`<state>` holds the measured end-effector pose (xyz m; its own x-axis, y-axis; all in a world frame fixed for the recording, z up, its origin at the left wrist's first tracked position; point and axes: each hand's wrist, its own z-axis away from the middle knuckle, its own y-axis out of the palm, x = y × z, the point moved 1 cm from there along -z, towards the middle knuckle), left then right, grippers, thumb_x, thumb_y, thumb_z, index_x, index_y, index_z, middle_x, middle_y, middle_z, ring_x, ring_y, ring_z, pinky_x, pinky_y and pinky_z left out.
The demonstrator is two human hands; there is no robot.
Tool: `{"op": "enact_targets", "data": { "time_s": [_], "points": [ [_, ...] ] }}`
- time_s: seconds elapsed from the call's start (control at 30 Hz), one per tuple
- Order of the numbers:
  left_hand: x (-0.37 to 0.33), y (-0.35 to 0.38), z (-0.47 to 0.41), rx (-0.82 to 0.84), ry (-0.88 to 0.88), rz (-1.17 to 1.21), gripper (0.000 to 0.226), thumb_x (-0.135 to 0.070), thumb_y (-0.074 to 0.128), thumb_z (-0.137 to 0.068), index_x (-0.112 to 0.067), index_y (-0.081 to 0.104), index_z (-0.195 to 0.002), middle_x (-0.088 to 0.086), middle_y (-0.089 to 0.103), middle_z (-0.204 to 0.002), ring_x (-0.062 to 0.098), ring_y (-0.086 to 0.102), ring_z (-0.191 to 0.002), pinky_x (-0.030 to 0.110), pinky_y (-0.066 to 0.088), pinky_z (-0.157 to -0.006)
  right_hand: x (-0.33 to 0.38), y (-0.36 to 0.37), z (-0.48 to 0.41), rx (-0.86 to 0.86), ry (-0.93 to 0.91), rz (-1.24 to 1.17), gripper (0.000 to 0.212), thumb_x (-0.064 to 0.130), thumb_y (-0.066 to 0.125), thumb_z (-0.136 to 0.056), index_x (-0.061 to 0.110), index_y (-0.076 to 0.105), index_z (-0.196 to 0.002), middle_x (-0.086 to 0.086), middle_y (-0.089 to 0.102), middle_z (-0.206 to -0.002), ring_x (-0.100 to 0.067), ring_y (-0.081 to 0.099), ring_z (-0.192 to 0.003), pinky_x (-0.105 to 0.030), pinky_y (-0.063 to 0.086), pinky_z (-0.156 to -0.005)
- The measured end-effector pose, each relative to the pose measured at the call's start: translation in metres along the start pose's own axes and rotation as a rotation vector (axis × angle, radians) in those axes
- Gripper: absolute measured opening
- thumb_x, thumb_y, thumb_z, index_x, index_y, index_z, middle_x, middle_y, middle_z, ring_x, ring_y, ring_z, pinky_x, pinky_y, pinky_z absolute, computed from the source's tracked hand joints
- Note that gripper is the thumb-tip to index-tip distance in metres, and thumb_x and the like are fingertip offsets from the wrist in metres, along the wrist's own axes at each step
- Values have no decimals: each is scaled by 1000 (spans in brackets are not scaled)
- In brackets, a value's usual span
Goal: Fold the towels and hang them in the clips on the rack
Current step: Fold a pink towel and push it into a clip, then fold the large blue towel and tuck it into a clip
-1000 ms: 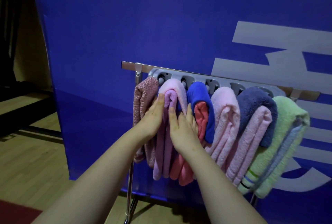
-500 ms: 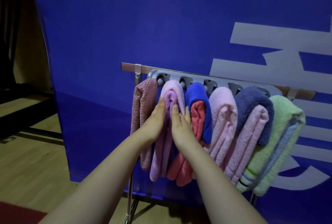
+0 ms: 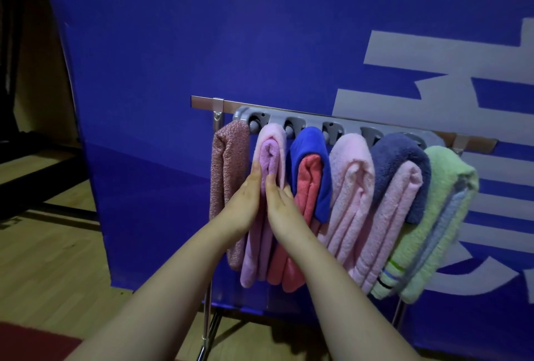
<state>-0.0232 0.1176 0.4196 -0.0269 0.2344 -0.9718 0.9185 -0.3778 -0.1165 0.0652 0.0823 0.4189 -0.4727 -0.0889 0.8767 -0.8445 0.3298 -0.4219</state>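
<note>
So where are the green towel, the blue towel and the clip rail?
green towel (image 3: pixel 450 175): head view, its upper fold.
blue towel (image 3: pixel 309 143): head view, its top bend.
clip rail (image 3: pixel 306 122): head view, grey bar between two clips.

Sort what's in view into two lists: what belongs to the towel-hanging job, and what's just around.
Part of the job:
- grey clip rack
- lilac towel, pressed between the left hand and right hand
- the other hung towels, mauve through green

Just around:
- blue banner
- wooden floor
- red mat
</note>
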Motion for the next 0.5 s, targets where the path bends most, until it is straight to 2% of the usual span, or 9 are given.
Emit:
{"op": "enact_targets", "data": {
  "time_s": [0.07,0.13,0.2,0.23,0.33,0.43,0.5],
  "points": [
    [6,-1,4,17,-17,27,72,-70,17,-96,-28,48,-147,-7,51,-147,3,43,-136,23,29,-116,-8,2,0,0,6,8,52,42,27,-107,15,43,-148,-21,31,-155,-24,33,-144,-26,18,-118],
    [18,-2,5,20,-57,41,89,-87,20,-82,-31,51,-145,-7,53,-146,3,45,-135,29,28,-120,-21,5,-2,2,28,-3,55,44,27,-106,10,48,-144,-20,37,-150,-25,37,-141,-28,20,-118],
    [34,-1,6,-5,-116,41,108,-98,23,-65,-28,57,-140,-1,60,-140,7,50,-132,32,32,-118,-35,11,0,20,57,-6,58,46,26,-106,9,49,-144,-16,42,-148,-25,40,-139,-24,22,-116],
    [43,-1,7,-22,-164,43,113,-99,23,-60,-24,61,-137,2,63,-136,10,53,-130,32,34,-117,-44,14,2,25,87,-8,61,50,26,-105,9,49,-143,-13,43,-148,-25,40,-139,-25,22,-116],
    [65,1,12,-28,-262,24,126,-107,21,-50,-22,62,-135,5,63,-136,15,52,-133,37,33,-118,-65,24,11,39,178,-33,69,61,27,-100,10,52,-140,-11,50,-146,-24,46,-136,-40,30,-118],
    [86,5,26,6,-306,-27,131,-109,20,-46,-21,62,-134,7,65,-133,16,55,-129,40,37,-116,-86,34,27,36,221,-67,76,69,30,-92,13,56,-136,-12,56,-141,-26,51,-131,-42,36,-114],
    [100,11,38,-5,-356,-101,132,-107,17,-49,-16,63,-132,12,66,-129,20,58,-125,41,40,-113,-104,43,37,46,234,-50,74,67,31,-93,11,58,-134,-16,58,-137,-29,52,-130,-40,36,-114]
  ]
}}
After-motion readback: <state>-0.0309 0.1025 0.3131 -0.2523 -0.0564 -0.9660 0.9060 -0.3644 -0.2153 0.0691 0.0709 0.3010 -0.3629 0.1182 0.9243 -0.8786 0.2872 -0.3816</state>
